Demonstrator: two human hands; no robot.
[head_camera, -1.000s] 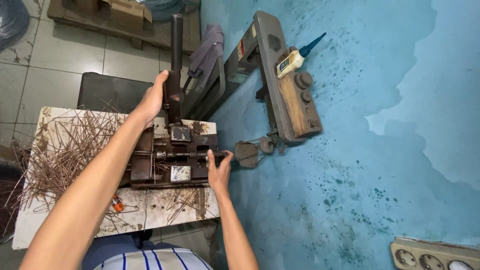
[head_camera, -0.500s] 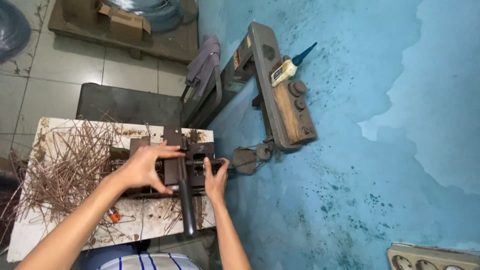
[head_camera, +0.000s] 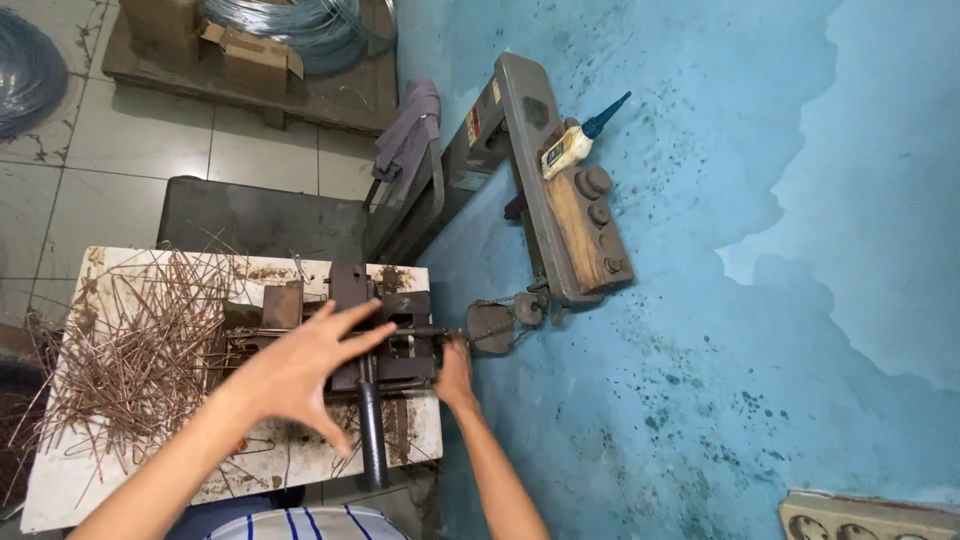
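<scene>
Steel lever handle (head_camera: 371, 430) is lying w/ long axis running 12-to-6 on the desk (head_camera: 70, 490), just at 3 o'clock of the left hand (head_camera: 300, 375), which is hovering w/ fingers spread wide. Right hand (head_camera: 455, 375) is pinching the press (head_camera: 385, 330) edge at 3 o'clock; left is nearer.

A blue-painted wall (head_camera: 760, 200) fills the right side, its paint patchy in two shades and speckled with dark spots. At the bottom right corner a cream panel of sockets (head_camera: 868, 516) is fixed to it. A grey shelf (head_camera: 560, 180) with a wooden top juts from the wall. The floor (head_camera: 130, 140) is pale tile with dark grout lines. At the top edge a low wooden pallet (head_camera: 330, 95) carries coils of wire (head_camera: 300, 25) and a cardboard box (head_camera: 250, 60). The light is even and soft.
</scene>
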